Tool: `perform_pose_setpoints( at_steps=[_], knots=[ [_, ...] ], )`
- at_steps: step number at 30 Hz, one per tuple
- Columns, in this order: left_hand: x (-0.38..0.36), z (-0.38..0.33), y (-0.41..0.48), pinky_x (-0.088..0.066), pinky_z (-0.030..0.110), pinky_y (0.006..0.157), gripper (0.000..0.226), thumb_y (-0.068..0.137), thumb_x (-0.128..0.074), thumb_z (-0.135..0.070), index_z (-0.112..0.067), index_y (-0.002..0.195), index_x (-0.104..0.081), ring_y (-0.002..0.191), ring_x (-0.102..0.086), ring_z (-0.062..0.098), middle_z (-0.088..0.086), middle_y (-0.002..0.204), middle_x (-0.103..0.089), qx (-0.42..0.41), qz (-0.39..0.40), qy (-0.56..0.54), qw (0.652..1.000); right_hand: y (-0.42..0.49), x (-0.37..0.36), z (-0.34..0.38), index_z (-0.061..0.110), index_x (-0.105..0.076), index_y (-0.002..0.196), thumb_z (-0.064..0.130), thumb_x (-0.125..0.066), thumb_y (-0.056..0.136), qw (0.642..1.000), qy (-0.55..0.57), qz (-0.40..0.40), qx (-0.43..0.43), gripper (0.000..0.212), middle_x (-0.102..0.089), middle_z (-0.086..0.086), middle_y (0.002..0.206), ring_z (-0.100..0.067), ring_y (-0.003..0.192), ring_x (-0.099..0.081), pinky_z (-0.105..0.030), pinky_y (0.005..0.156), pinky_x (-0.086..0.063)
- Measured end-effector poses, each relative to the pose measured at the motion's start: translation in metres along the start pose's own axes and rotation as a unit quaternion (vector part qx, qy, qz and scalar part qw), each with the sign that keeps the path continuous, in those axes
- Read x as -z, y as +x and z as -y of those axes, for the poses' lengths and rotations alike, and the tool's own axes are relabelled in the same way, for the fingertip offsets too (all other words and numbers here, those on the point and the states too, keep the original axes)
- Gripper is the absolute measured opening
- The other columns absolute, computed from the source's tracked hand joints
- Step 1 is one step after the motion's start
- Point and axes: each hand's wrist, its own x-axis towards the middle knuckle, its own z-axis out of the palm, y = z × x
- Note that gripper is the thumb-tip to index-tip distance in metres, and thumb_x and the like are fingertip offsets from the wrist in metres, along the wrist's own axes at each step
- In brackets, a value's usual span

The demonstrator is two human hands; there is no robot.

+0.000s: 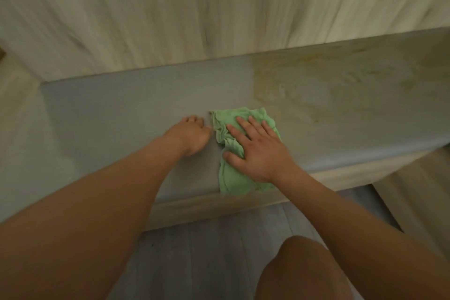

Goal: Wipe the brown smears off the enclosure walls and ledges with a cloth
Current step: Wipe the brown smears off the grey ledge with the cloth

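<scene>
A crumpled green cloth [231,178] lies on the grey ledge [117,114], reaching its front edge. My right hand [258,148] presses flat on the cloth with fingers spread and straight. My left hand [192,134] rests on the bare ledge just left of the cloth, fingers bent down against the surface, holding nothing. Yellowish-brown smears [328,85] cover the ledge's right part, beyond the cloth. The left part of the ledge looks plain grey.
A pale wood-grain wall [194,12] rises behind the ledge, and a side wall [17,95] closes the left end. Grey plank floor [207,251] lies below the ledge front. My bare knee [299,273] shows at the bottom right.
</scene>
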Motion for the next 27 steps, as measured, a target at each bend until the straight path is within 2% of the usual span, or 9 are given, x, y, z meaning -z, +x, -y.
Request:
perform_pose_setpoints(
  at_steps=[4,7,9,11,15,18,21,24,27],
  knots=[
    [0.008,-0.011,0.002,-0.008,0.035,0.126,0.057,0.114,-0.017,-0.03,-0.002,0.163,-0.01,0.159,-0.004,0.029,0.017,0.172,-0.003,0.045,0.043,0.056,0.996,0.004,0.003,-0.01,0.035,-0.011,0.165,0.082,-0.009,0.084,0.999,0.042,0.023,0.014,0.094,-0.003,0.002,0.174,-0.018,0.16,0.004,-0.043,0.128,0.006],
    [0.014,-0.015,0.004,-0.026,0.034,0.119,0.053,0.112,-0.029,-0.032,-0.001,0.154,-0.038,0.151,-0.031,0.033,0.021,0.164,-0.031,0.021,0.033,0.093,0.995,0.01,0.012,-0.019,0.034,-0.015,0.165,0.077,-0.008,0.092,0.993,0.112,0.036,0.013,0.086,-0.009,0.006,0.173,-0.012,0.159,0.0,-0.036,0.127,0.004],
    [0.015,-0.019,0.01,-0.041,0.037,0.106,0.048,0.108,-0.039,-0.038,-0.001,0.134,-0.057,0.133,-0.052,0.039,0.025,0.144,-0.055,0.006,-0.046,0.072,0.996,0.015,0.016,-0.023,0.034,-0.019,0.165,0.063,-0.018,0.1,0.985,0.167,0.04,-0.001,0.071,-0.016,0.006,0.172,-0.012,0.158,-0.007,-0.035,0.125,-0.001],
    [0.013,-0.029,0.018,-0.044,0.039,0.105,0.052,0.104,-0.05,-0.044,-0.003,0.135,-0.056,0.129,-0.054,0.04,0.024,0.138,-0.059,-0.026,-0.108,0.036,0.993,0.021,0.021,-0.024,0.029,-0.027,0.162,0.048,-0.033,0.102,0.972,0.231,0.025,-0.027,0.063,-0.02,0.001,0.17,-0.017,0.157,-0.015,-0.037,0.126,-0.009],
    [-0.003,-0.046,0.021,-0.032,0.044,0.119,0.084,0.093,-0.067,-0.055,-0.012,0.157,-0.033,0.144,-0.035,0.038,0.019,0.156,-0.039,-0.087,-0.034,0.079,0.993,0.032,0.027,-0.035,0.014,-0.04,0.156,0.007,-0.051,0.093,0.975,0.206,-0.061,-0.055,0.064,-0.029,-0.01,0.165,-0.034,0.148,-0.032,-0.041,0.122,-0.025],
    [-0.012,-0.044,0.029,-0.043,0.048,0.108,0.054,0.091,-0.07,-0.051,-0.016,0.13,-0.058,0.131,-0.047,0.038,0.016,0.136,-0.056,-0.092,-0.043,0.086,0.991,0.038,0.037,-0.035,0.023,-0.035,0.158,0.028,-0.052,0.099,0.991,0.065,-0.015,-0.113,0.062,-0.041,-0.007,0.157,-0.036,0.137,-0.036,-0.046,0.11,-0.031],
    [0.001,-0.045,0.031,-0.043,0.038,0.098,0.023,0.094,-0.068,-0.036,-0.015,0.104,-0.066,0.119,-0.055,0.037,0.016,0.115,-0.066,-0.121,-0.065,0.052,0.989,0.044,0.047,-0.037,0.02,-0.062,0.131,0.036,-0.056,0.096,0.99,0.035,-0.018,-0.132,0.039,-0.052,-0.01,0.132,-0.034,0.126,-0.039,-0.042,0.101,-0.033],
    [0.03,-0.053,0.024,-0.033,0.03,0.069,0.011,0.096,-0.066,-0.021,-0.017,0.088,-0.059,0.097,-0.062,0.033,0.013,0.092,-0.063,-0.126,-0.103,-0.054,0.985,0.056,0.063,-0.04,0.013,-0.066,0.106,0.03,-0.063,0.094,0.975,0.153,-0.094,-0.13,0.02,-0.06,-0.013,0.108,-0.033,0.107,-0.054,-0.038,0.089,-0.04],
    [0.07,-0.066,0.016,-0.03,0.028,0.061,0.008,0.098,-0.062,-0.017,-0.018,0.091,-0.06,0.082,-0.055,0.024,0.004,0.083,-0.058,-0.12,-0.163,-0.156,0.967,0.074,0.098,-0.035,0.02,-0.058,0.093,0.025,-0.066,0.096,0.925,0.317,-0.152,-0.145,0.01,-0.06,0.0,0.082,-0.021,0.079,-0.056,-0.031,0.068,-0.037]
  ],
)
